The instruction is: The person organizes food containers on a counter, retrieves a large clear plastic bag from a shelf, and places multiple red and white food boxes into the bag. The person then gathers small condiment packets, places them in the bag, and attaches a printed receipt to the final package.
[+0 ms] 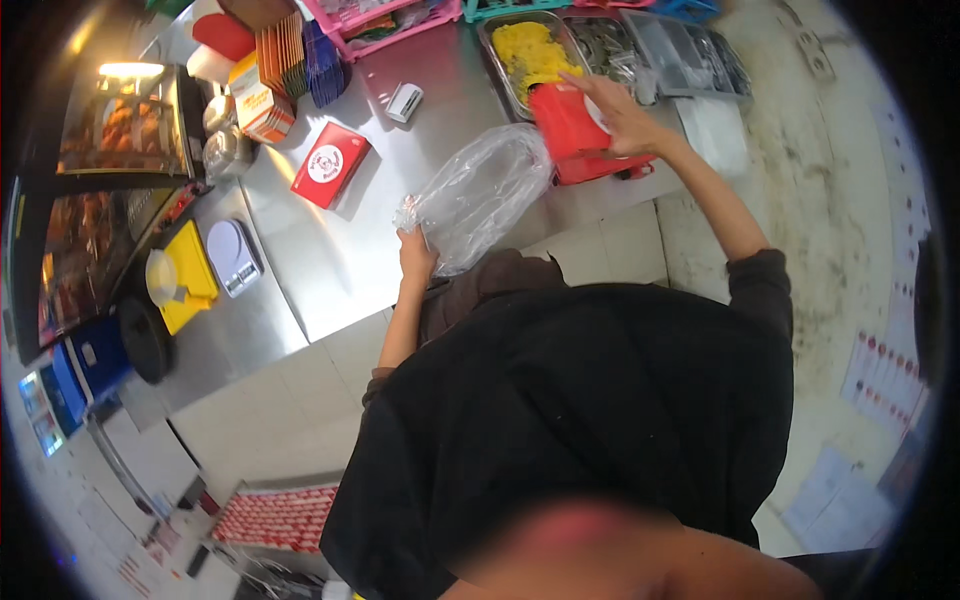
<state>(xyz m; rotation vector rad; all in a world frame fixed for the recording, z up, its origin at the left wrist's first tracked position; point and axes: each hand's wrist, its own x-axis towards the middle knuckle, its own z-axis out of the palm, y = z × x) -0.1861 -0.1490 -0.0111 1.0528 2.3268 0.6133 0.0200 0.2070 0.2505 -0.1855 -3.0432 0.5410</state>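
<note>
My left hand (417, 251) grips one end of a clear plastic bag (484, 191) near the front edge of the steel table (330, 277). The bag stretches towards the right, its far end beside some red packaging (570, 127). On that packaging lies my right hand (619, 112), its fingers spread; whether it grips anything cannot be told. A closed red box (346, 180) with a round white print lies left of the bag. Farther back is a small white box (405, 102). Behind the red packaging stands a metal tray of yellow food (529, 52).
A kitchen scale (232, 255) and a yellow board (180, 277) lie at the left, near a lit food display case (124, 124). Stacked folded cartons (281, 56) and a pink basket (360, 45) stand at the back. A lidded grey container (694, 56) is at the back right, by the wall.
</note>
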